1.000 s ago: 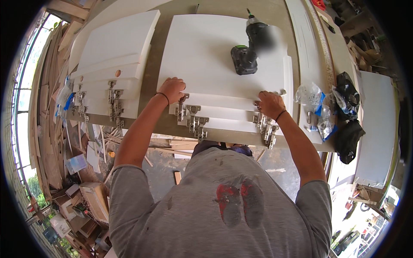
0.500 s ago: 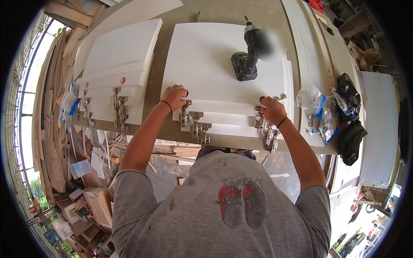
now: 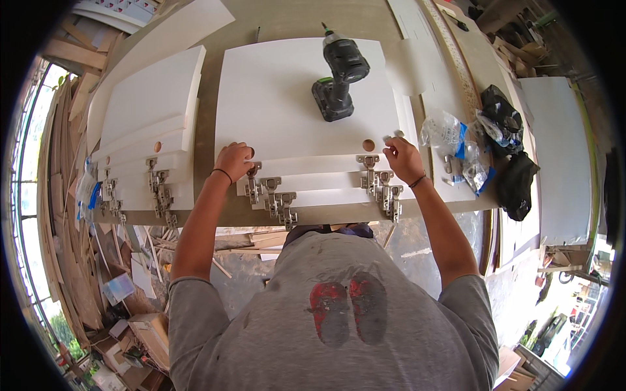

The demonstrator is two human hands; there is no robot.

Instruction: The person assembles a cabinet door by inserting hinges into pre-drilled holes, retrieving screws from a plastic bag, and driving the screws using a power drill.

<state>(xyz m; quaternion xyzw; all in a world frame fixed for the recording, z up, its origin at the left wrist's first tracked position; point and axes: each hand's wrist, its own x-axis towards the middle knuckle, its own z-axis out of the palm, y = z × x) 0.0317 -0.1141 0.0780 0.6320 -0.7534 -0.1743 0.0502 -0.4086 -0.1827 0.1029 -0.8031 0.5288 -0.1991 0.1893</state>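
A white panel (image 3: 293, 98) tops a stepped stack of panels in front of me. My left hand (image 3: 233, 161) is closed at its near left corner, thumb beside a round hole there. My right hand (image 3: 405, 159) is over the near right corner, thumb and forefinger apart, right of another round hole (image 3: 368, 145). Close to its fingertips lies a small metal piece (image 3: 398, 133), partly hidden. Metal cabinet hinges (image 3: 280, 203) sit along the lower panels' near edges on the left, with more hinges (image 3: 381, 186) on the right.
A black cordless drill (image 3: 339, 78) stands on the top panel. Left of it is a second panel stack (image 3: 153, 91) with hinges. Clear plastic bags (image 3: 443, 130) and black bags (image 3: 517, 186) lie at the right. The table's near edge (image 3: 326, 216) runs before me.
My right hand has moved off the right-hand hole, which now shows, to beside the small metal piece. The left hand stays at its corner. The whole view has shifted.
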